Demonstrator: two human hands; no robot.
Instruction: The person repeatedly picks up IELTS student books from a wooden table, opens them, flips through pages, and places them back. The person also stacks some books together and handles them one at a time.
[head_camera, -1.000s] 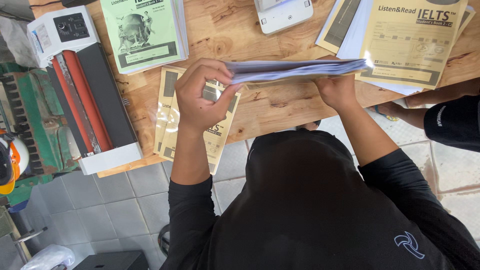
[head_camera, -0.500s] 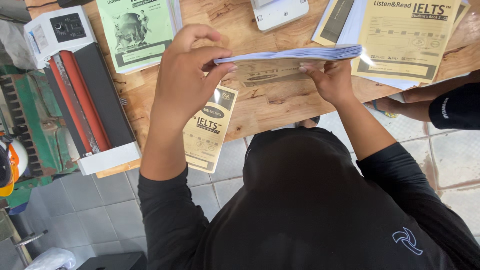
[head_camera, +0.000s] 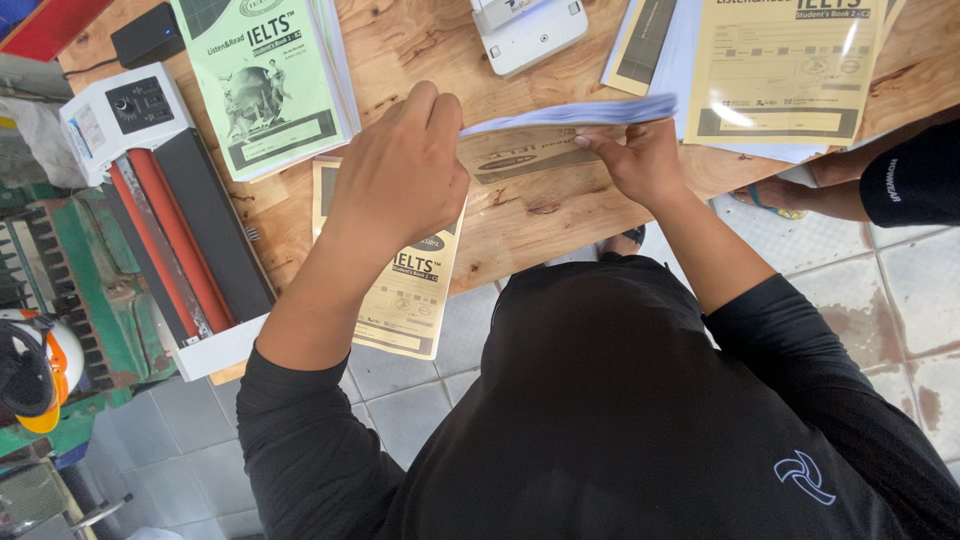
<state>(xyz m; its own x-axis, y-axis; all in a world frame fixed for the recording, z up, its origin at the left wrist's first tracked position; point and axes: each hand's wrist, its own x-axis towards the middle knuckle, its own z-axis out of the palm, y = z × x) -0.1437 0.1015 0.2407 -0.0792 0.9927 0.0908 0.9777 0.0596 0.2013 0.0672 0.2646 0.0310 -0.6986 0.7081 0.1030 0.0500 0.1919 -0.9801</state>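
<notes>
At the far left a white laminating machine (head_camera: 150, 200) with a red and black bed sits at the edge of the wooden table (head_camera: 520, 215), and just right of it lies a green-covered booklet (head_camera: 265, 85) on top of a thick pile of white pages. Below that booklet a yellow cover sheet (head_camera: 405, 300) lies flat, its lower end hanging over the table edge, partly hidden under the left hand (head_camera: 400, 180). That hand's grip is closed over the left end of a stack of white pages (head_camera: 570, 112), fingers curled across the top. The stack is held level just above the table, with another yellowish printed sheet (head_camera: 530, 155) showing right under it; whether the two touch cannot be told. The right hand (head_camera: 640, 160) pinches the stack's right end, thumb beneath and fingers on the edge. Beyond them a white stapler-like device (head_camera: 525, 30) sits at the top, and at the right a finished-looking yellow-covered booklet (head_camera: 785, 70) rests on more white paper. Judging from this, at least two booklets appear assembled, while the held pages are squared but not yet joined to a cover, and the loose yellow sheets remain unused
</notes>
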